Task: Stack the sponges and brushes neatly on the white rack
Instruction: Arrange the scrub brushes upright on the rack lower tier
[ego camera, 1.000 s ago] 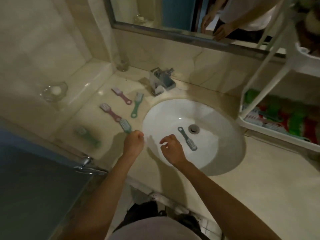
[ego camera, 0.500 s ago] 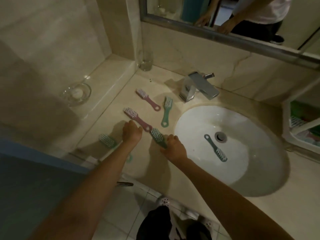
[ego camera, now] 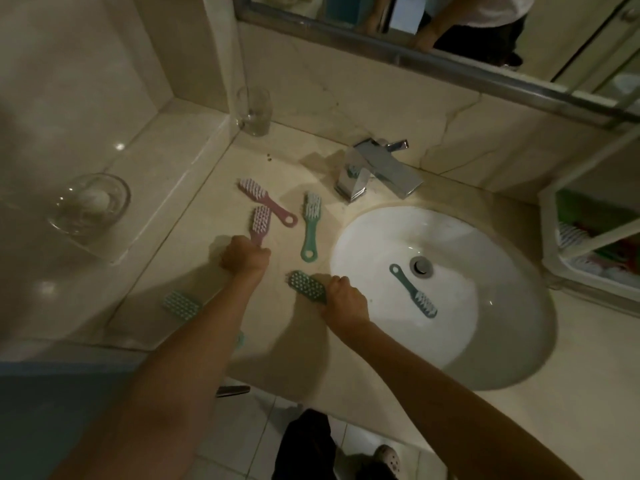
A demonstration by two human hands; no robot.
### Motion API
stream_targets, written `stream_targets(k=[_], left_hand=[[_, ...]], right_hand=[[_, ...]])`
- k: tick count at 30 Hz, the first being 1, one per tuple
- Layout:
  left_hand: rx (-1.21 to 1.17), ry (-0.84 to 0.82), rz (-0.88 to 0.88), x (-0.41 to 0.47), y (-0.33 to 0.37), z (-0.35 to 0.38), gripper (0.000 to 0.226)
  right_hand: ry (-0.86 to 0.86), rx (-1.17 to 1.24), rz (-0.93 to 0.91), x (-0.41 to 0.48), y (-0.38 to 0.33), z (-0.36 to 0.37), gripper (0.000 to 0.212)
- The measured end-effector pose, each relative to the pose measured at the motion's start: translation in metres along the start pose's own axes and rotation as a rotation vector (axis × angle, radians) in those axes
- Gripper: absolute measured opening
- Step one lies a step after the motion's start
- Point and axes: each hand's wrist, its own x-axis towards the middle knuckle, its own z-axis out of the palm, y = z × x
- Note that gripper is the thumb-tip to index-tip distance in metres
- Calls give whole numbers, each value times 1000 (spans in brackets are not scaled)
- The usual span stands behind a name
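Observation:
My left hand [ego camera: 246,257] grips the handle of a pink brush [ego camera: 260,224], whose bristled head points away from me. My right hand [ego camera: 343,301] grips the handle of a dark green brush [ego camera: 306,286] at the sink's left rim. A second pink brush [ego camera: 266,201] and a light green brush [ego camera: 310,226] lie on the counter beyond my hands. Another light green brush [ego camera: 181,305] lies by my left forearm, partly hidden. A teal brush [ego camera: 414,291] lies inside the white sink [ego camera: 485,341]. The white rack [ego camera: 550,237] shows at the right edge, with brushes and sponges on its shelf.
A chrome tap [ego camera: 377,171] stands behind the sink. A drinking glass [ego camera: 254,110] sits in the back corner and a glass dish [ego camera: 88,206] on the left ledge. A mirror [ego camera: 450,32] runs along the wall. Tiled floor and a shoe show below the counter edge.
My left hand has taken hold of the pink brush and turned it so the head points away. My right hand keeps the dark green brush. The view has shifted left and closer.

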Motion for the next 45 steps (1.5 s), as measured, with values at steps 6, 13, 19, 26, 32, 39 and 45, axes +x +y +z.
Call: stream_targets(k=[6, 13, 19, 26, 32, 39, 45], left_hand=[[219, -22, 193, -12, 0, -17, 36], [61, -14, 548, -67, 20, -12, 27], [34, -340, 851, -138, 80, 34, 30], [195, -488, 1123, -247, 150, 99, 23], [198, -516, 1129, -328, 200, 157, 30], [-121, -647, 781, -379, 262, 218, 30], [-351, -577, 492, -381, 295, 234, 29]], right_hand=[[0, -1, 60, -6, 24, -16, 36], [211, 154, 96, -26, 81, -60, 20], [440, 242, 237, -70, 157, -108, 24], [649, 338, 465, -125, 262, -142, 34], [797, 276, 461, -139, 363, -163, 28], [663, 133, 428, -94, 451, -213, 38], [487, 11, 308, -51, 479, -238, 36]])
